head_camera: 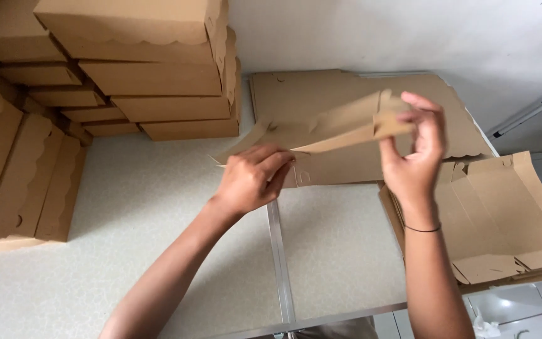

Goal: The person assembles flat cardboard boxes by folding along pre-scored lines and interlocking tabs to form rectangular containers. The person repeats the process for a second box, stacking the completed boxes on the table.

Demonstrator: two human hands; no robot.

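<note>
A flat brown cardboard box blank (330,129) is held up edge-on above the table, between both hands. My left hand (252,176) grips its near left end, fingers curled over the edge. My right hand (415,150) pinches a folded flap at its right end, thumb and fingers closed on the card. A thin dark band circles my right wrist. Under the raised piece lies a stack of flat brown blanks (346,88) on the speckled table (158,238).
Folded brown boxes with scalloped lids are stacked at the back left (152,69) and along the left edge (14,169). A partly folded open box (503,213) rests at the right, overhanging the table edge. A metal seam (280,263) runs down the table.
</note>
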